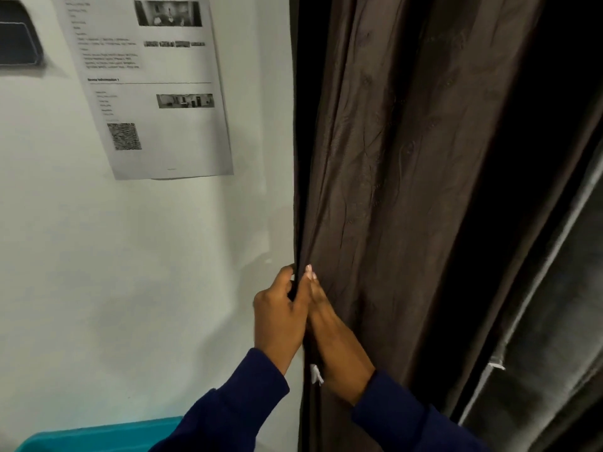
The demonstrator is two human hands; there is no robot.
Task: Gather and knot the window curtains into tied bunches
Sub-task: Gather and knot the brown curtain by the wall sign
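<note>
A: Two hands on the brown curtain (pixel 375 158)?
B: Yes. Left hand (pixel 279 318) pinches its wall-side edge; right hand (pixel 332 334) lies flat, fingers straight, just beside.

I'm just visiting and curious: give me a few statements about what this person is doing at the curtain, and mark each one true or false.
1. The left hand pinches the edge of the dark brown fabric curtain. True.
2. The right hand hangs clear of the curtain. False: it lies against the cloth with its fingers stretched upward, beside the left hand.
3. The curtain is already tied into a knot. False: it hangs in long loose folds, and no knot is visible.
4. A printed paper sheet with a square code hangs on the white wall left of the curtain. True.
5. The person wears red sleeves. False: both sleeves are dark blue.
</note>
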